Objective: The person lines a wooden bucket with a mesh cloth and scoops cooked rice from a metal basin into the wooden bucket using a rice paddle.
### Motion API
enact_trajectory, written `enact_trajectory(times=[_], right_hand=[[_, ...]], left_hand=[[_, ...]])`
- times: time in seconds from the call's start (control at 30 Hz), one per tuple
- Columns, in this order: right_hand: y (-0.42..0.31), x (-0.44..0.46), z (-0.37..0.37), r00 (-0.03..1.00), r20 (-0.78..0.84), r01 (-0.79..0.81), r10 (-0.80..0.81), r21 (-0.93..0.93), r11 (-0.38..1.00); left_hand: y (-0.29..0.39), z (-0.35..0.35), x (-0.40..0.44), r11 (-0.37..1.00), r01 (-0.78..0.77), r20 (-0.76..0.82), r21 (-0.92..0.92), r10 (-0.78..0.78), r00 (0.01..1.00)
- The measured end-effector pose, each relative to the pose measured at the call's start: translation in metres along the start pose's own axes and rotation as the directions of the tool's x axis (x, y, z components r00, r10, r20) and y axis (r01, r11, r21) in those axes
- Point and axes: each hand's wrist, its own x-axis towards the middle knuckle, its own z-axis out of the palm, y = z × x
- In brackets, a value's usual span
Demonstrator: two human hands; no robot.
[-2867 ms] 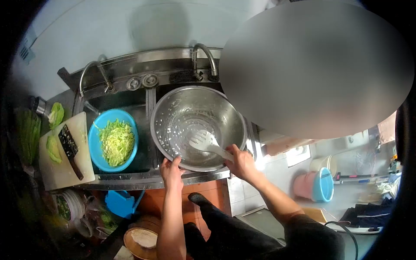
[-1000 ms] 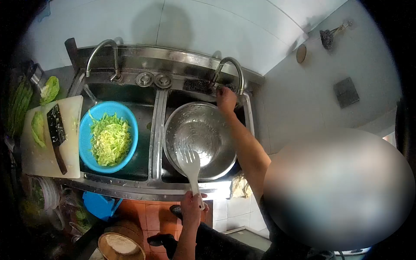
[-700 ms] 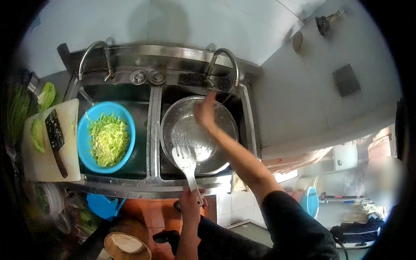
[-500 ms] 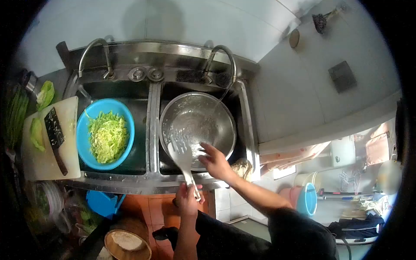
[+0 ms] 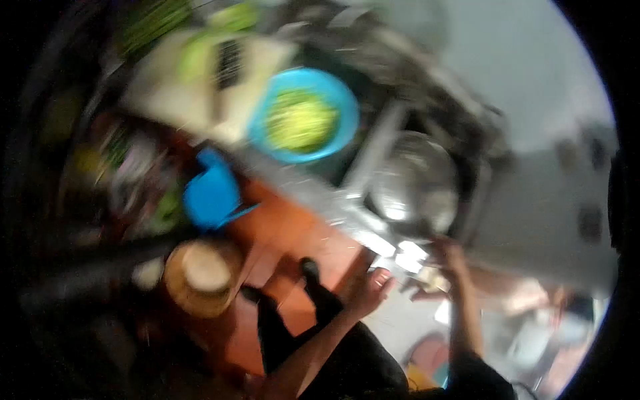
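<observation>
Both hands (image 5: 372, 293) (image 5: 451, 257) are near the metal bowl (image 5: 420, 180), grip too blurred to tell.

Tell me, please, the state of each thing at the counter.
Metal bowl: upright, contents unclear.
Blue basin: holding shredded greens.
Shredded greens: cut, heaped.
Knife: lying on the cutting board.
Left hand: grip too blurred to tell.
Right hand: grip too blurred to tell.

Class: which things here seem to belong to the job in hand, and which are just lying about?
Probably in the job:
steel bowl, near the right hand
perhaps the bright patch near the left hand, too blurred to name

Apparently just lying about:
blue basin of shredded greens
chopping board with knife on it
blue plastic object
round brown container
</observation>
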Motion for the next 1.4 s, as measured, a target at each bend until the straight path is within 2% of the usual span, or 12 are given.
enact_trajectory(times=[0.07, 0.13, 0.2, 0.27, 0.47, 0.6, 0.7, 0.73, 0.83, 1.03, 1.33, 1.4], right_hand=[[0.011, 0.029, -0.055, 0.878, 0.284, 0.437, -0.386, -0.803, 0.405], [0.007, 0.045, -0.077, 0.877, 0.277, 0.170, -0.393, -0.943, -0.286], [-0.023, 0.002, -0.021, 0.920, -0.264, 0.279, -0.289, -0.075, 0.957], [-0.027, -0.026, 0.026, 0.746, 0.101, 0.525, -0.658, -0.697, 0.488], [0.000, -0.074, 0.187, 0.848, 0.440, 0.498, -0.294, -0.474, 0.726], [0.066, -0.114, 0.312, 0.830, 0.533, -0.138, 0.165, -0.089, 0.986], [0.121, -0.093, 0.429, 0.805, 0.591, 0.417, -0.049, -0.506, 0.755], [0.166, -0.048, 0.450, 0.623, 0.770, 0.766, -0.140, -0.564, 0.307], [0.191, -0.014, 0.567, 0.764, 0.642, 0.596, 0.066, -0.741, 0.311], [0.216, 0.021, 0.712, 0.686, 0.710, 0.583, -0.162, -0.668, -0.463], [0.296, 0.095, 0.794, 0.731, 0.664, 0.663, 0.158, -0.635, -0.396], [0.353, 0.163, 0.740, 0.476, 0.877, 0.772, -0.063, -0.451, -0.448]], left_hand=[[-0.048, -0.027, -0.039, 0.996, 0.074, -0.136, -0.043, -0.080, 0.987], [-0.111, -0.067, -0.078, 0.990, 0.049, -0.277, 0.134, -0.011, 0.961], [-0.185, -0.105, -0.111, 0.969, 0.088, -0.392, 0.232, 0.010, 0.920], [-0.294, -0.138, -0.133, 0.955, 0.109, -0.506, 0.277, 0.049, 0.861], [-0.291, -0.203, -0.310, 0.899, 0.360, -0.829, -0.250, -0.391, 0.400], [-0.342, -0.183, -0.400, 0.890, 0.298, -0.888, -0.346, -0.413, 0.202], [-0.363, -0.194, -0.458, 0.836, 0.181, -0.819, -0.518, -0.546, 0.176], [-0.443, -0.174, -0.455, 0.909, -0.103, -0.914, -0.405, -0.400, 0.066], [-0.440, -0.192, -0.509, 0.722, -0.055, -0.714, -0.690, -0.666, 0.216], [-0.436, -0.241, -0.531, 0.569, -0.251, -0.620, -0.783, -0.748, 0.238], [-0.391, -0.341, -0.549, 0.759, -0.084, -0.764, -0.645, -0.642, 0.063], [-0.401, -0.349, -0.554, 0.680, -0.230, -0.709, -0.696, -0.701, 0.073]])
